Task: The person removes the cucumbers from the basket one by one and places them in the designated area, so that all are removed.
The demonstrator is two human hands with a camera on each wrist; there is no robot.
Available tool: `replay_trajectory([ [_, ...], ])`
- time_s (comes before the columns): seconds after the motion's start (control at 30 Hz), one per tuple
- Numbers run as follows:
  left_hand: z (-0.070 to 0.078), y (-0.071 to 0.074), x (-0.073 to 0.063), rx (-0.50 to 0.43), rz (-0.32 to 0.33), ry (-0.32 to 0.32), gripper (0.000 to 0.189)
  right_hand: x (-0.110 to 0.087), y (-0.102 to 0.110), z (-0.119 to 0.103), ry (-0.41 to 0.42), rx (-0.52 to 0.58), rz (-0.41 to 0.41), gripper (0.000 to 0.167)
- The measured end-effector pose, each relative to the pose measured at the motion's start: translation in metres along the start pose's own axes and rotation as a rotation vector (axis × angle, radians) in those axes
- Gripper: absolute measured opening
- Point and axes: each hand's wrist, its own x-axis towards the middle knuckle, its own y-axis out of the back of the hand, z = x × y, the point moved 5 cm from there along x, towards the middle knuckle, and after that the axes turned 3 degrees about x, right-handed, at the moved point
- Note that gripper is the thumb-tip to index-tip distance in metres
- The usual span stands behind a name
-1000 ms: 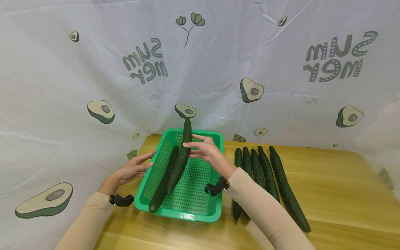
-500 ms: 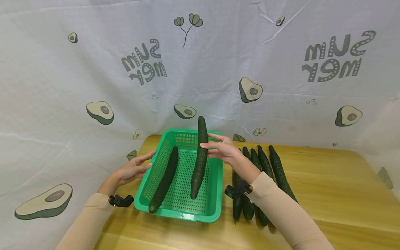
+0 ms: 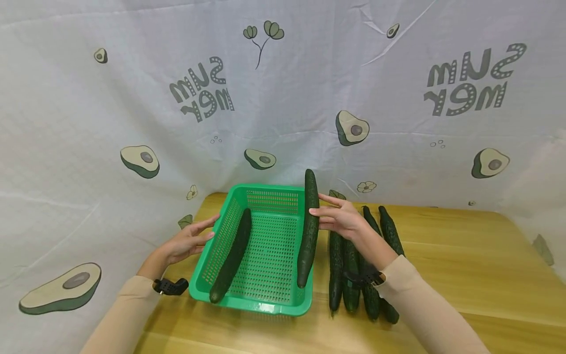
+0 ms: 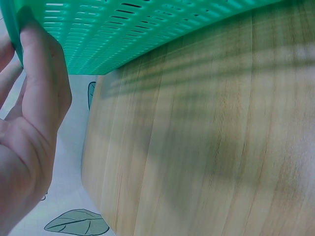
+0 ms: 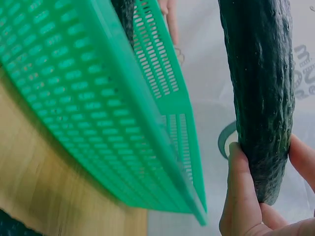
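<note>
My right hand (image 3: 340, 216) pinches a long dark green cucumber (image 3: 309, 231) near its upper half, thumb on one side and fingers on the other. The cucumber stands tilted, overlapping the right rim of a green plastic basket (image 3: 253, 310) in the head view. In the right wrist view, the cucumber (image 5: 261, 83) is raised beside the basket wall (image 5: 93, 108). A second cucumber (image 3: 233, 258) lies inside along the basket's left wall. At the left rim, my left hand (image 3: 185, 242) holds the basket's edge; the left wrist view has its fingers (image 4: 42, 73) around the rim.
Several more cucumbers (image 3: 336, 275) lie side by side on the wooden table (image 3: 464, 265), right of the basket and partly hidden by the right forearm. A white cloth (image 3: 292, 98) printed with avocados hangs behind the table and along its left side.
My right hand has carried the cucumber rightward, from close to the one inside the basket to over the right rim. My left hand stays at the left rim.
</note>
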Motion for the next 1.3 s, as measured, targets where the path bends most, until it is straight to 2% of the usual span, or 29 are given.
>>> replay_trajectory([
  [0.23, 0.000, 0.002, -0.001, 0.008, 0.009, 0.001, 0.068, -0.008, 0.019, 0.003, 0.009, -0.046, 0.026, 0.075],
  [0.53, 0.000, 0.000, -0.001, -0.023, 0.001, 0.002, 0.068, -0.017, 0.039, 0.008, 0.019, -0.059, 0.011, 0.078],
  [0.93, 0.000, -0.001, -0.001, -0.008, 0.009, 0.008, 0.069, -0.026, 0.063, 0.017, 0.025, -0.126, 0.030, 0.079],
  [1.3, 0.001, -0.001, -0.001, -0.021, 0.011, 0.002, 0.069, -0.037, 0.085, 0.022, 0.015, -0.128, 0.053, 0.081],
])
